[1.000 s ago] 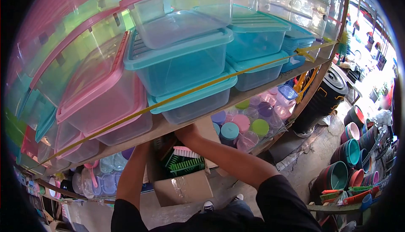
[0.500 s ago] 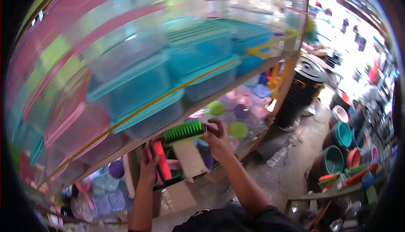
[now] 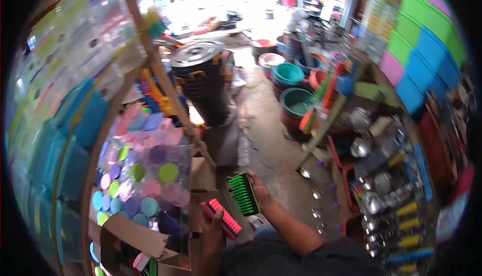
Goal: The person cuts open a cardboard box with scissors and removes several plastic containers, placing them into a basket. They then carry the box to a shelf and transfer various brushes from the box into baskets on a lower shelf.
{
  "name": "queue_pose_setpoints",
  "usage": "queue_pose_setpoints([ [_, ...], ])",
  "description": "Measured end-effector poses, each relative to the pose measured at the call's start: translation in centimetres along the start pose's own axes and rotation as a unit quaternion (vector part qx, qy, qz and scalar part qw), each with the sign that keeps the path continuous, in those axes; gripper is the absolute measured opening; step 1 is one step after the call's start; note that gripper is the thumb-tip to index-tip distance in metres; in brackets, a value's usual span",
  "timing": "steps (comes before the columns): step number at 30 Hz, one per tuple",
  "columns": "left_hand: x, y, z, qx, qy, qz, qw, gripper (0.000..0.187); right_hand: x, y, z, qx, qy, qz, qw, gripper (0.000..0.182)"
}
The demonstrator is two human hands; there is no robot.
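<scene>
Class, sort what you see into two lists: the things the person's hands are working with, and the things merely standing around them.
In hand:
- green brush, gripped by the right hand
- pink brush, gripped by the left hand
- open cardboard box beside the left hand

Standing around:
- black bin
- stacked basins
- jars with coloured lids
- teal-lidded containers

We are seeing a glossy plastic green brush (image 3: 244,194) with stiff bristles, a similar pink brush (image 3: 224,217), a matt cardboard box (image 3: 134,236), smooth translucent plastic lidded jars (image 3: 145,175), and shiny metal ladles (image 3: 374,203) hanging opposite.
</scene>
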State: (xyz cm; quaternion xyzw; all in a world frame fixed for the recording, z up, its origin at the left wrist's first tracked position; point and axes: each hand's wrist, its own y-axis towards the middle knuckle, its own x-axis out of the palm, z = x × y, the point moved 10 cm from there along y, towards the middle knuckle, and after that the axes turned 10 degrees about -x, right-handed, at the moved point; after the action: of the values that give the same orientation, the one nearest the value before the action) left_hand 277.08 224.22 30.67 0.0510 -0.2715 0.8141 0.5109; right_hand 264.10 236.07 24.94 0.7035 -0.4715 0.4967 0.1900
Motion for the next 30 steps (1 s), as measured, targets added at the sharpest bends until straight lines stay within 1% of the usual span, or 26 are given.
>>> queue_pose_setpoints([
  [1, 1.2, 0.7, -1.3, 0.003, 0.008, -0.032, 0.999, 0.041, -1.1, -2.0, -1.6, -0.036, -0.004, 0.013, 0.999, 0.047],
  [2, 2.1, 1.1, -2.9, -0.02, 0.016, -0.058, 0.998, 0.041, -2.6, -3.8, -2.6, -0.061, -0.001, 0.038, 0.997, 0.047],
  [4, 2.8, 1.4, -5.2, -0.032, 0.04, -0.067, 0.996, 0.038, -5.9, -7.8, -2.3, -0.034, -0.003, 0.077, 0.996, 0.047],
  [6, 4.4, 0.5, -7.5, -0.074, 0.037, -0.12, 0.989, 0.038, -8.0, -12.0, -2.5, -0.071, 0.015, 0.099, 0.992, 0.048],
  [8, 5.8, -0.8, -9.8, -0.113, 0.029, -0.165, 0.979, 0.038, -9.9, -17.4, -1.8, -0.116, 0.017, 0.236, 0.965, 0.049],
  [9, 5.9, -1.5, -10.9, -0.122, 0.037, -0.17, 0.977, 0.037, -10.7, -20.1, -1.5, -0.135, 0.022, 0.259, 0.956, 0.049],
  [11, 5.9, -2.5, -13.1, -0.132, 0.058, -0.176, 0.974, 0.036, -11.6, -24.7, 0.8, -0.127, 0.079, 0.274, 0.95, 0.046],
  [12, 6.0, -3.5, -14.1, -0.149, 0.062, -0.187, 0.969, 0.036, -12.9, -26.9, 1.8, -0.136, 0.083, 0.291, 0.943, 0.046],
  [14, 6.2, -5.6, -15.8, -0.17, 0.077, -0.194, 0.963, 0.034, -14.9, -30.9, 4.3, -0.121, 0.097, 0.276, 0.949, 0.046],
  [15, 6.5, -7.0, -16.6, -0.183, 0.079, -0.199, 0.959, 0.034, -15.0, -33.2, 4.5, -0.148, 0.085, 0.288, 0.942, 0.043],
  [18, 6.9, -10.4, -19.3, -0.236, 0.089, -0.209, 0.945, 0.033, -15.6, -39.7, 4.7, -0.189, 0.066, 0.34, 0.919, 0.042],
  [19, 7.2, -11.4, -20.6, -0.26, 0.095, -0.23, 0.933, 0.033, -16.4, -41.7, 4.4, -0.197, 0.053, 0.379, 0.903, 0.042],
  [20, 7.3, -12.4, -22.1, -0.285, 0.1, -0.247, 0.921, 0.034, -17.2, -43.4, 4.3, -0.193, 0.054, 0.39, 0.899, 0.042],
  [22, 6.4, -13.1, -25.5, -0.307, 0.12, -0.236, 0.914, 0.036, -20.6, -48.0, 1.8, -0.219, -0.07, 0.477, 0.848, 0.044],
  [23, 6.1, -13.3, -27.4, -0.292, 0.127, -0.245, 0.916, 0.038, -23.3, -50.7, 0.2, -0.238, -0.149, 0.531, 0.799, 0.046],
  [24, 5.8, -13.5, -28.8, -0.276, 0.133, -0.251, 0.918, 0.04, -25.9, -53.1, -1.6, -0.25, -0.23, 0.575, 0.744, 0.049],
  [25, 5.9, -14.3, -29.7, -0.295, 0.118, -0.263, 0.911, 0.04, -26.8, -55.0, -4.5, -0.269, -0.348, 0.597, 0.671, 0.054],
  [26, 5.3, -14.8, -30.7, -0.307, 0.112, -0.239, 0.914, 0.04, -27.1, -56.2, -7.5, -0.285, -0.462, 0.6, 0.588, 0.061],
  [28, 5.6, -15.6, -32.9, -0.306, 0.127, -0.246, 0.911, 0.042, -30.3, -57.9, -11.6, -0.294, -0.492, 0.614, 0.542, 0.072],
  [29, 5.6, -16.3, -34.5, -0.357, 0.096, -0.237, 0.898, 0.048, -31.0, -57.5, -13.5, -0.263, -0.509, 0.613, 0.543, 0.073],
  [30, 4.9, -16.0, -36.5, -0.366, 0.094, -0.216, 0.9, 0.048, -31.5, -56.8, -15.6, -0.233, -0.527, 0.611, 0.542, 0.074],
])
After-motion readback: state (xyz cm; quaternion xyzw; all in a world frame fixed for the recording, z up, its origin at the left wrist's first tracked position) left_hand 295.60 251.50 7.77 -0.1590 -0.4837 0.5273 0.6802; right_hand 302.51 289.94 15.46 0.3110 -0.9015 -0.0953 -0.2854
